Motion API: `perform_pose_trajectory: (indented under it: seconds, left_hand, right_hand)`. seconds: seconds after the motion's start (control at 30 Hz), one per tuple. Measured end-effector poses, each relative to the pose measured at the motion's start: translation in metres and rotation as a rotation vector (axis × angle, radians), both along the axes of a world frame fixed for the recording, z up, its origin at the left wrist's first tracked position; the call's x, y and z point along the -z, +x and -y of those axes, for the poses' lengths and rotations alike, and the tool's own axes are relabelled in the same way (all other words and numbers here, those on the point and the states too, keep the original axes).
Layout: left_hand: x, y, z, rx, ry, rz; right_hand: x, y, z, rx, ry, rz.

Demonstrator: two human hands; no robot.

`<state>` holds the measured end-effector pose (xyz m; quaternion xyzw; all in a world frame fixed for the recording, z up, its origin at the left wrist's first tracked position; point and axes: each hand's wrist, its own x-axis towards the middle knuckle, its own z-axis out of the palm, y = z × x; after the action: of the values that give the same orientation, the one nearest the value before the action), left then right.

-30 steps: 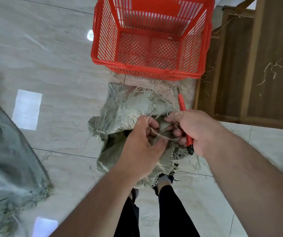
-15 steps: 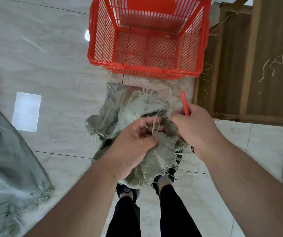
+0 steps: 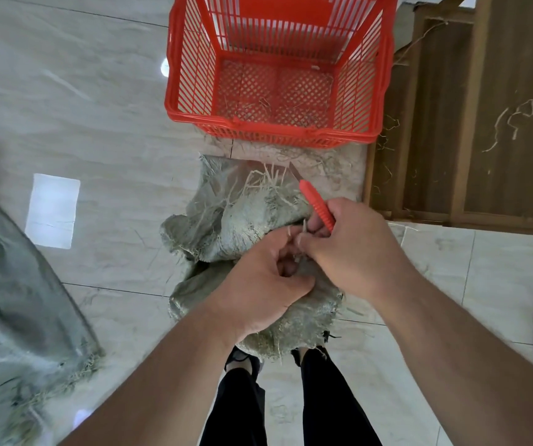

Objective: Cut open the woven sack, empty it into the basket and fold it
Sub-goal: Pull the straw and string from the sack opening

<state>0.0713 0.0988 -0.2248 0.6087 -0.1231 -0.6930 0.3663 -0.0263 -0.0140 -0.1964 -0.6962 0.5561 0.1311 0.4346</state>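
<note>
Over pale tile floor (image 3: 104,91), left hand (image 3: 258,291) pinching frayed woven sack (image 3: 236,223), right hand (image 3: 352,249) grip around red cutter (image 3: 316,201).

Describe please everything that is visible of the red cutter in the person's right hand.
The red cutter is a slim utility knife with a ribbed handle that looks like plastic. A short metal blade sticks out of its far end, pointing toward the red basket. It lies tilted, with the near end hidden in the right hand, whose fingers curl round it. It sits just above the frayed grey-green woven sack; whether the blade touches the sack cannot be told.
</note>
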Motion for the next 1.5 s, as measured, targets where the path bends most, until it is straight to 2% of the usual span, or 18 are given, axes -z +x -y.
perform_pose_trajectory:
  seconds: [0.1,0.13,0.23,0.3,0.4,0.47,0.57,0.63,0.77,1.0,1.2,1.5]
  left_hand:
    - [0.002,0.002,-0.001,-0.056,0.049,-0.001]
    - [0.002,0.002,-0.002,-0.065,0.051,-0.005]
    - [0.002,0.001,-0.004,-0.057,0.053,0.01]
    - [0.002,0.0,-0.004,-0.057,0.061,0.02]
    - [0.0,0.0,-0.002,-0.076,0.062,0.009]
    - [0.001,0.0,-0.001,-0.065,0.061,0.022]
    - [0.003,0.001,-0.001,-0.029,0.061,0.074]
    - [0.003,0.0,-0.002,-0.03,0.06,0.084]
    - [0.004,-0.001,-0.004,-0.032,0.06,0.079]
    - [0.001,-0.004,0.0,-0.018,0.047,0.1]
    - [-0.002,-0.003,0.004,0.014,0.041,0.125]
    - [-0.001,-0.003,0.004,0.069,0.013,0.164]
  right_hand:
    - [0.0,-0.003,0.01,0.005,-0.083,0.012]
    - [-0.001,-0.006,0.015,0.097,-0.116,0.041]
    - [-0.004,-0.009,0.035,0.556,-0.254,0.159]
    - [-0.008,-0.01,0.041,0.69,-0.21,0.179]
    - [-0.016,-0.015,0.031,0.535,0.056,0.14]
    - [-0.025,-0.027,0.019,0.399,0.195,0.206]
    - [-0.044,-0.044,0.005,0.199,0.265,0.294]
    - [-0.051,-0.055,0.0,0.086,0.202,0.29]
    - [-0.057,-0.078,0.005,-0.298,-0.102,0.065]
    - [-0.064,-0.081,0.011,-0.706,-0.282,-0.074]
    - [-0.052,-0.079,0.012,-0.876,-0.379,-0.083]
    - [-0.046,-0.076,0.007,-0.919,-0.4,-0.215]
